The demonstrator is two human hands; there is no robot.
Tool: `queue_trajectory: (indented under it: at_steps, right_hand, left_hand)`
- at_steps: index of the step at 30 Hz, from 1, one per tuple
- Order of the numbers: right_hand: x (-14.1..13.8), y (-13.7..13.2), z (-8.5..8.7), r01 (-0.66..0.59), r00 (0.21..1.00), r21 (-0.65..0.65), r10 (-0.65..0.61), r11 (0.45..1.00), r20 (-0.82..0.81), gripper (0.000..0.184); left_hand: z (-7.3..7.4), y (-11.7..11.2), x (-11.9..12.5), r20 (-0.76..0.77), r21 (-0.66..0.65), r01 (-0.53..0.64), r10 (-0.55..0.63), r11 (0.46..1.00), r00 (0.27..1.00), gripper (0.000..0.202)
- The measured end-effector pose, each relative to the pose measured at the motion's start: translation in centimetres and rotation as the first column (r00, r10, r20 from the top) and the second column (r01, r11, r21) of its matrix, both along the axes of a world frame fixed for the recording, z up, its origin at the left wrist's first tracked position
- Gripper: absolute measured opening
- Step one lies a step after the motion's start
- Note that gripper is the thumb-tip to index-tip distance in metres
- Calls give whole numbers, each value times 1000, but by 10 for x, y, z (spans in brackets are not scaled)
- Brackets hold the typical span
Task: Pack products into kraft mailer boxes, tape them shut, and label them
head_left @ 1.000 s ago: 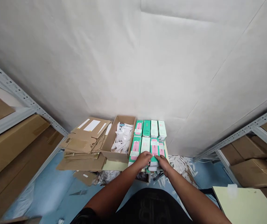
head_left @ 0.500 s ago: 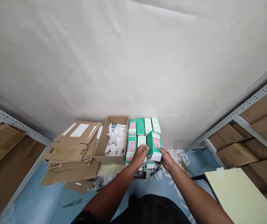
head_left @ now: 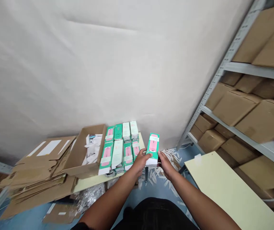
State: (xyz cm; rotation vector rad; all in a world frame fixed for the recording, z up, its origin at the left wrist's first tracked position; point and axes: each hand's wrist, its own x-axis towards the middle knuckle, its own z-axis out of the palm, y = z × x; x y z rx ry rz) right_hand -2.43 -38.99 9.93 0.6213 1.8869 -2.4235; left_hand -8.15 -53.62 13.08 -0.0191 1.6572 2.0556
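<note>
A green box (head_left: 152, 147) with a pink picture on its face is lifted clear of the table, to the right of the rows. My left hand (head_left: 142, 160) grips its lower left side. My right hand (head_left: 164, 163) is at its lower right edge with fingers curled against it. On the table lie rows of green and white boxes (head_left: 119, 145) of the same kind. An open cardboard box (head_left: 79, 156) with white packets (head_left: 92, 150) stands left of the rows.
Flattened cardboard (head_left: 35, 171) is stacked at the left. A metal shelf rack (head_left: 225, 64) with brown cartons (head_left: 232, 105) stands at the right. A pale yellow table (head_left: 228, 188) is at lower right. White paper scraps (head_left: 168, 159) litter the blue floor.
The green box was picked up from the front of the rows and carried to the right. The view has swung right, so the shelf rack now shows more.
</note>
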Motion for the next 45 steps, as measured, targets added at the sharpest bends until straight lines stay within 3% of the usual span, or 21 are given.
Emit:
queue_trajectory:
  at_steps: [2, 4, 5, 8, 10, 12, 14, 16, 20, 24, 27, 32, 35, 38, 41, 45]
  right_hand:
    - [27, 43, -4, 20, 1000, 128, -19, 992, -8, 54]
    - [57, 87, -9, 82, 996, 394, -64, 915, -58, 60]
    - [73, 107, -11, 117, 992, 549, -73, 828, -101, 69]
    - [121, 158, -15, 214, 974, 859, -33, 466, -225, 91]
    - [148, 183, -14, 238, 969, 931, 0, 277, -248, 92]
    - [170, 202, -14, 236, 971, 960, 9, 150, -240, 88]
    - [188, 217, -16, 223, 975, 972, -10, 81, -222, 86]
    - [203, 229, -21, 214, 976, 976, -57, 49, -211, 85]
    - [226, 251, -38, 232, 953, 972, -207, 18, -224, 76]
    - [243, 277, -50, 275, 887, 961, -395, 38, -239, 71]
    - [250, 295, -54, 295, 801, 948, -572, 116, -179, 74]
    - [255, 308, -60, 337, 632, 903, -775, 267, -7, 64]
    - [262, 304, -67, 410, 566, 851, -823, 329, 45, 63]
    - [273, 301, -75, 473, 552, 790, -830, 390, 79, 62]
    - [290, 306, -82, 519, 528, 725, -837, 452, 143, 63]
    - [317, 326, -91, 559, 514, 669, -837, 491, 185, 64]
  left_hand:
    - [3, 32, 16, 71, 30, 42, -44, 999, 997, 65]
    - [5, 65, 33, 122, 45, 100, -104, 994, 987, 63]
    - [6, 82, 42, 139, 48, 139, -145, 989, 980, 62]
    - [6, 131, 71, 167, 47, 267, -271, 963, 948, 58]
    - [6, 159, 90, 180, 36, 351, -352, 936, 919, 57]
    - [7, 183, 105, 186, 23, 427, -423, 904, 887, 57]
    - [6, 205, 115, 200, 10, 490, -482, 872, 853, 55]
    - [5, 227, 120, 215, 5, 552, -540, 834, 814, 51]
    - [-1, 270, 124, 246, -28, 704, -678, 710, 693, 47]
    - [-1, 312, 120, 292, 19, 873, -837, 488, 462, 54]
    - [1, 338, 108, 286, 88, 925, -899, 370, 332, 60]
    - [3, 377, 88, 91, 10, 964, -960, 267, 266, 46]
    - [3, 404, 88, -88, 8, 993, -989, 119, 119, 38]
    - [3, 429, 99, -298, -181, 983, -952, -11, -66, 33]
    - [1, 450, 114, -510, -438, 898, -816, -26, -273, 36]
    - [-8, 475, 140, -673, -626, 776, -556, 76, -488, 47]
